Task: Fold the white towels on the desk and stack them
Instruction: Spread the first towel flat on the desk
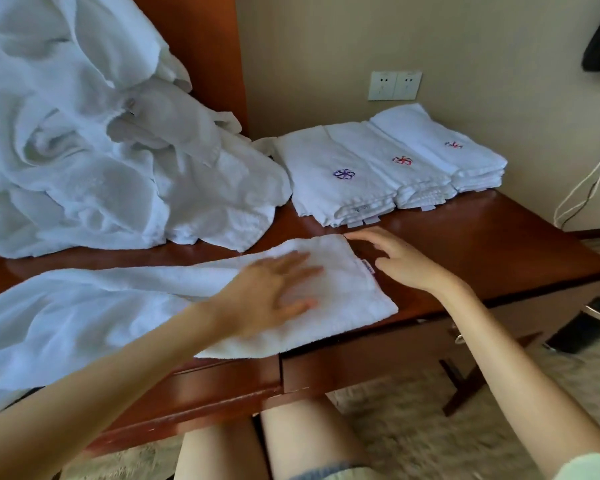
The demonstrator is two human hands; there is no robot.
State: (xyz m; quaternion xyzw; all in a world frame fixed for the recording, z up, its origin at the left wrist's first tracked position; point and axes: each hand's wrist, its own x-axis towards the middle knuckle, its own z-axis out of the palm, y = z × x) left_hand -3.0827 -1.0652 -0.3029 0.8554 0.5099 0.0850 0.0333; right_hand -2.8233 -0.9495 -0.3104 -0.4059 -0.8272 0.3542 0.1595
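Left hand (274, 292) flat on towel (343, 299), right hand (395, 258) open beside it; three folded piles (388, 164) far right, far-left heap (101, 150) still unfolded.

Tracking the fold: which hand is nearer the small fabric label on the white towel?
Right. The right hand is beside the small fabric label; the left hand rests flat on the white towel, farther off.

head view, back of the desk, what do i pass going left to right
heap of unfolded towels, blue-emblem folded stack, middle red-emblem stack, far red-emblem stack
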